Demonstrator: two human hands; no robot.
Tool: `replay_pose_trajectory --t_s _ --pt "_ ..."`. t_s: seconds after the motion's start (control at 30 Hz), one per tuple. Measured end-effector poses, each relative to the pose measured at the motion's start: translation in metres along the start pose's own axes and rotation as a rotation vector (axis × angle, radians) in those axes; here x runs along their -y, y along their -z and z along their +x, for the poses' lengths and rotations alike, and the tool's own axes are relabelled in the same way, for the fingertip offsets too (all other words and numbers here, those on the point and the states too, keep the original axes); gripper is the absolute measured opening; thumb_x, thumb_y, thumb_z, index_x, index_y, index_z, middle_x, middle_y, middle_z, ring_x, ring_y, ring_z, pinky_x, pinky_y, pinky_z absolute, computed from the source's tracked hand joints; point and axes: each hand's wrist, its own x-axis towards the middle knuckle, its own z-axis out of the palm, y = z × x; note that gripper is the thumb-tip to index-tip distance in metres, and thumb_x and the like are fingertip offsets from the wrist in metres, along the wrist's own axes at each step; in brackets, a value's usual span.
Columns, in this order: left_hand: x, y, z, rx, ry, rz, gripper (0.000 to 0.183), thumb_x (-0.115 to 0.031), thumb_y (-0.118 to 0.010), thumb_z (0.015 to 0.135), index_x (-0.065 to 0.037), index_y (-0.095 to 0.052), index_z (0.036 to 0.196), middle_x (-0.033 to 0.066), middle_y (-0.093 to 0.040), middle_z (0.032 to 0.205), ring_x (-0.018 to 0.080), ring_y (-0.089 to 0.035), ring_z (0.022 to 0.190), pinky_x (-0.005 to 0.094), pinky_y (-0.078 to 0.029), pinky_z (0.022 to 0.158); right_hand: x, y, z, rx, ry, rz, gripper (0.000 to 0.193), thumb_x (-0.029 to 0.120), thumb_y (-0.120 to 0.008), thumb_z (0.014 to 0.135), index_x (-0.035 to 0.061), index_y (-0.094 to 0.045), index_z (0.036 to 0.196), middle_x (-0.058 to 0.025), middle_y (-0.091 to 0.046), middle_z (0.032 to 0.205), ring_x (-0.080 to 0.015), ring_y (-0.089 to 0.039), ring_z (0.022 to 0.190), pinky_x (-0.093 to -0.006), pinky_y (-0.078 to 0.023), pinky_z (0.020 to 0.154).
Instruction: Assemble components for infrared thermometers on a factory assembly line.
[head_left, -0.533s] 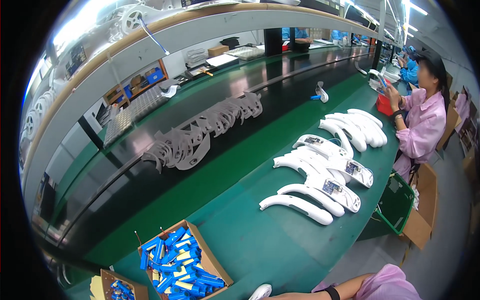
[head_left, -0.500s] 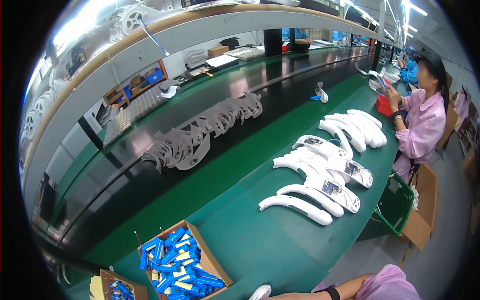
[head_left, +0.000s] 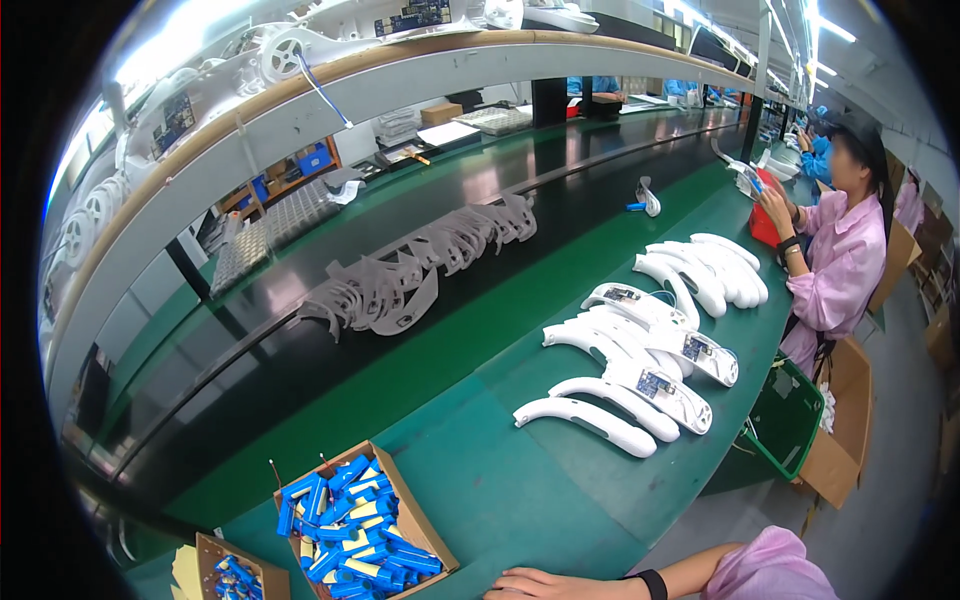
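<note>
My right hand (head_left: pixel 532 584) lies at the lower edge of the picture, on the near part of the green bench, its fingers stretched toward the left and partly cut off. Nothing shows in it. A black band (head_left: pixel 654 585) circles its wrist, below a pink sleeve. My left hand is out of view. Left of my right hand stands a cardboard box (head_left: pixel 424 520) full of blue battery packs (head_left: pixel 365 530) with pale yellow labels. Farther up the bench lie several curved white plastic housings (head_left: pixel 590 425); some are open shells with circuit boards (head_left: pixel 655 385) inside.
Thin translucent curved parts (head_left: pixel 430 255) lie along the dark conveyor (head_left: pixel 250 340). A smaller box (head_left: pixel 275 580) of blue parts stands at lower left. A shelf rail (head_left: pixel 420 65) runs overhead. At right, a person in pink (head_left: pixel 835 240) works near a green crate (head_left: pixel 790 420).
My right hand has come farther into view on the bench. The white piece beside it earlier no longer shows. The view has shifted slightly; the person in pink has lowered their hands a little.
</note>
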Motion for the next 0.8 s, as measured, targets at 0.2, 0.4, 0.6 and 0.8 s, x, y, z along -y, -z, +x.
replay_pose_trajectory --t_s 0.2,0.4,0.6,0.8 --pt "0.001 0.013 0.002 0.084 -0.024 -0.037 0.04 -0.02 -0.063 0.085 0.006 -0.056 0.115 0.025 -0.065 0.081 0.044 -0.063 0.074 0.0533 -0.05 0.069 0.002 0.003 0.004 0.019 -0.024 0.029 0.041 0.017 -0.054 0.093 0.0073 -0.057 0.133 -0.018 -0.059 0.129 -0.0339 -0.055 0.123 -0.049 -0.041 0.109" --pt "0.001 0.016 0.003 0.096 0.003 -0.14 0.029 -0.018 -0.064 0.084 0.0 -0.055 0.105 0.0241 -0.064 0.079 0.0444 -0.062 0.073 0.055 -0.049 0.07 0.001 0.006 0.007 0.026 -0.037 0.032 0.04 0.017 -0.055 0.092 0.0068 -0.058 0.131 -0.017 -0.059 0.128 -0.0337 -0.054 0.123 -0.0472 -0.042 0.108" --pt "-0.007 0.005 0.004 -0.023 -0.003 -0.062 0.026 -0.017 -0.062 0.085 0.001 -0.058 0.104 0.0215 -0.063 0.078 0.0422 -0.062 0.073 0.0525 -0.05 0.07 0.0 0.007 0.006 0.034 -0.04 0.036 0.042 0.017 -0.057 0.09 0.006 -0.058 0.13 -0.0165 -0.059 0.128 -0.0334 -0.054 0.124 -0.0462 -0.042 0.108" --pt "-0.007 -0.002 0.002 -0.092 -0.032 0.016 0.027 -0.018 -0.063 0.086 0.0 -0.059 0.105 0.0192 -0.064 0.083 0.0392 -0.064 0.076 0.0506 -0.05 0.073 -0.003 0.004 0.004 0.021 -0.03 0.056 0.043 0.017 -0.058 0.09 0.0059 -0.057 0.131 -0.0159 -0.059 0.129 -0.033 -0.054 0.124 -0.0462 -0.042 0.108"
